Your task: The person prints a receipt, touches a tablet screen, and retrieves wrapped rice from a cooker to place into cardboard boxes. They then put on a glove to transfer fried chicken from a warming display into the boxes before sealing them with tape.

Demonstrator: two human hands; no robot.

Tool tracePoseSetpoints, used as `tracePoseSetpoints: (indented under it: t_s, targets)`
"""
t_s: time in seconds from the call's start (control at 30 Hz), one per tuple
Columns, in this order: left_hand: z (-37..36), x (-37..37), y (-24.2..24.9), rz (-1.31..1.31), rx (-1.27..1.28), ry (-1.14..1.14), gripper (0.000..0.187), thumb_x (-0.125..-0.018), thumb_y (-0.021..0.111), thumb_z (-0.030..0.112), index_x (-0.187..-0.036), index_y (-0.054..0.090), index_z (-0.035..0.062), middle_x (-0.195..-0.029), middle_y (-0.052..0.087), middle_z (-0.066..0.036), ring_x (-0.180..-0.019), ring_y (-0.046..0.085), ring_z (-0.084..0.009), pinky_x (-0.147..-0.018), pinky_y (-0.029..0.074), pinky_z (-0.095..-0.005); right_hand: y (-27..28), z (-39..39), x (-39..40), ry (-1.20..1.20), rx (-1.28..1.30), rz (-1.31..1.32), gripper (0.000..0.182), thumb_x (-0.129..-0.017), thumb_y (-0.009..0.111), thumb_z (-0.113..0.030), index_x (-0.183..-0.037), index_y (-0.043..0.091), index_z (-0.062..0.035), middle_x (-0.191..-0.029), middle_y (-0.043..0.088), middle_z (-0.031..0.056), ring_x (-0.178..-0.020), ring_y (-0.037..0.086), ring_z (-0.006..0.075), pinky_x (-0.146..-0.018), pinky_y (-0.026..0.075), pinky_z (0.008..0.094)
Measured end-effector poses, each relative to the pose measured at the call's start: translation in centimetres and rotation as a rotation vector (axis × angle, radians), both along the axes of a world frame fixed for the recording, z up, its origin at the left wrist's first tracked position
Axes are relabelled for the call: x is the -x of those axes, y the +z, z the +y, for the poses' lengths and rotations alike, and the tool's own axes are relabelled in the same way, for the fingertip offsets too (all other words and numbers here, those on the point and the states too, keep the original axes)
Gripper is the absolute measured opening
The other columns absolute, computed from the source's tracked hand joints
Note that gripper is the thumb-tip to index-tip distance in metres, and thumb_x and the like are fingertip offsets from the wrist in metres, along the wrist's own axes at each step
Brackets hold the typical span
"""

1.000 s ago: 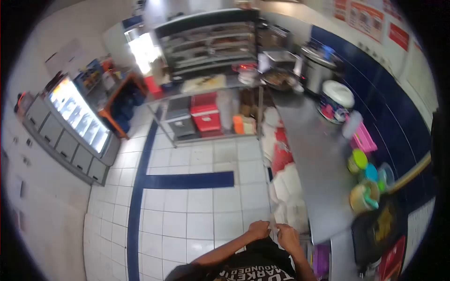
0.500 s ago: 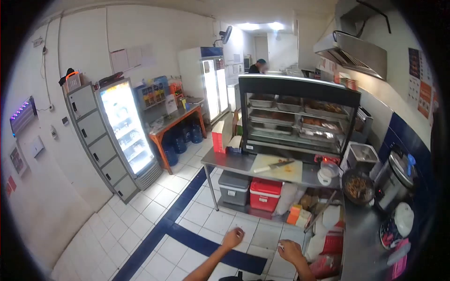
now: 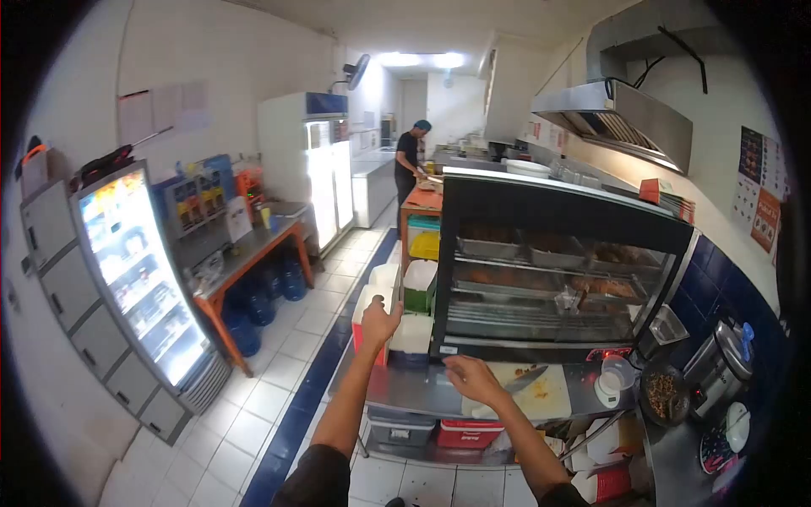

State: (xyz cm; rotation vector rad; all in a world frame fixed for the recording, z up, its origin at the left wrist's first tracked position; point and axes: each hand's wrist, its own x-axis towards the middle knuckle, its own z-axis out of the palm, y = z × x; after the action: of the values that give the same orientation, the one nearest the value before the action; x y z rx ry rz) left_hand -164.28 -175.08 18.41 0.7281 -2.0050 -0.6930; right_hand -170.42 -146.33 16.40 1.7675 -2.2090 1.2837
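My left hand (image 3: 382, 323) reaches up to the open paper cartons (image 3: 368, 296) at the left end of the steel counter (image 3: 393, 387). Its thumb and forefinger are apart, overlapping the carton edges in this view. Over the counter, in front of the glass food display case (image 3: 549, 279), my right hand (image 3: 475, 378) hangs with loosely bent fingers and nothing visible in it. Just right of it lies a white cutting board (image 3: 549, 404) with a knife (image 3: 525, 378) and food scraps. My right forearm covers part of the board.
A kitchen scale with a clear tub (image 3: 610, 384), a pan of food (image 3: 665, 395) and a large cooker (image 3: 718, 359) stand at right. Coolers (image 3: 469, 433) sit under the counter. Another person (image 3: 410, 160) works at a far table. Lit fridges (image 3: 148, 283) line the left wall.
I have come closer to the counter and display case. Both hands have risen from over the floor, the left to the cartons, the right over the counter. The other person shows more fully.
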Motion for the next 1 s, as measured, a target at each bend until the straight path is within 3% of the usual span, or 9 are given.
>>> tracePoseSetpoints:
  t_s: [0.27,0.4,0.63,0.7,0.73,0.77,0.83,0.9,1.0]
  targets:
    - [-10.3,6.7,-2.3,0.010,-0.244,-0.267,0.039,-0.091,0.061,0.033,-0.088,0.072,-0.0050,-0.086,0.070,-0.027,-0.088,0.071,-0.0414,-0.080,0.056,-0.0462,0.1,-20.8,5.5,-0.116,-0.029,-0.312,0.052,-0.096,0.065,-0.024,-0.140,0.047,-0.0016,-0.126,0.063,0.0248,-0.103,0.070,0.0346,-0.081,0.058,0.0391]
    - [-12.7,6.7,-3.5,-0.086,-0.352,-0.372,0.038,-0.091,0.059,0.031,-0.090,0.071,-0.0054,-0.085,0.068,-0.030,-0.084,0.070,-0.0434,-0.076,0.054,-0.0479,-1.7,-26.4,6.2,-0.252,0.069,-0.203,0.056,-0.099,0.058,-0.030,-0.143,0.041,0.0002,-0.114,0.066,0.0275,-0.099,0.070,0.0383,-0.082,0.057,0.0446]
    - [-13.3,6.5,-3.1,-0.062,0.277,-0.280,0.043,-0.087,0.071,0.038,-0.077,0.063,-0.0027,-0.072,0.060,-0.027,-0.072,0.062,-0.0447,-0.065,0.047,-0.0536,-8.0,-33.2,6.6,-0.463,-0.214,-0.123,0.020,-0.086,0.062,-0.018,-0.086,0.069,0.0008,-0.088,0.071,0.0230,-0.083,0.070,0.0404,-0.073,0.055,0.0514]
    - [-11.9,5.1,-0.2,-0.290,0.205,-0.267,0.024,-0.090,0.063,0.019,-0.100,0.067,-0.0024,-0.089,0.066,-0.024,-0.091,0.064,-0.0413,-0.080,0.050,-0.0482,-5.3,-32.7,4.1,-0.547,-0.193,-0.090,0.016,-0.088,0.059,-0.014,-0.087,0.070,-0.0032,-0.084,0.071,0.0192,-0.077,0.071,0.0360,-0.068,0.056,0.0479]
    - [-14.3,6.5,-3.2,-0.322,0.166,-0.237,0.028,-0.090,0.066,0.023,-0.101,0.067,-0.0029,-0.091,0.066,-0.023,-0.094,0.064,-0.0391,-0.083,0.049,-0.0467,-14.7,-37.6,7.3,-0.579,-0.104,0.119,0.017,-0.089,0.058,-0.013,-0.084,0.069,-0.0022,-0.084,0.071,0.0170,-0.075,0.071,0.0339,-0.068,0.056,0.0474]
    - [-17.8,7.7,-7.5,-0.238,0.488,-0.158,0.034,-0.094,0.064,0.027,-0.106,0.067,-0.0054,-0.097,0.068,-0.024,-0.094,0.065,-0.0367,-0.085,0.048,-0.0446,-10.2,-35.1,5.4,-0.614,-0.107,-0.019,0.018,-0.089,0.058,-0.013,-0.096,0.068,0.0002,-0.084,0.071,0.0171,-0.075,0.071,0.0324,-0.068,0.057,0.0460]
    - [-17.4,6.3,-6.3,-0.017,0.165,-0.221,0.037,-0.098,0.059,0.027,-0.108,0.066,-0.0081,-0.102,0.069,-0.024,-0.096,0.065,-0.0352,-0.086,0.047,-0.0443,-4.7,-32.8,3.4,-0.675,-0.094,-0.174,0.027,-0.089,0.059,-0.013,-0.108,0.067,0.0026,-0.083,0.071,0.0172,-0.075,0.072,0.0309,-0.068,0.058,0.0446]
    - [-18.5,5.4,-6.0,0.056,0.204,-0.222,0.037,-0.101,0.055,0.025,-0.109,0.064,-0.0101,-0.099,0.070,-0.021,-0.089,0.065,-0.0294,-0.080,0.049,-0.0412,-5.3,-34.0,3.6,-0.696,-0.192,0.016,0.068,-0.090,0.056,-0.011,-0.149,0.028,0.0115,-0.081,0.070,0.0209,-0.074,0.071,0.0332,-0.064,0.057,0.0453]
    - [-17.2,0.9,-0.2,-0.011,-0.038,-0.319,0.033,-0.104,0.052,0.022,-0.110,0.063,-0.0079,-0.096,0.067,-0.018,-0.087,0.060,-0.0240,-0.076,0.049,-0.0363,-2.4,-31.3,3.9,-0.548,-0.237,-0.225,0.079,-0.087,0.063,-0.012,-0.152,0.024,0.0071,-0.079,0.069,0.0224,-0.078,0.072,0.0335,-0.069,0.059,0.0415]
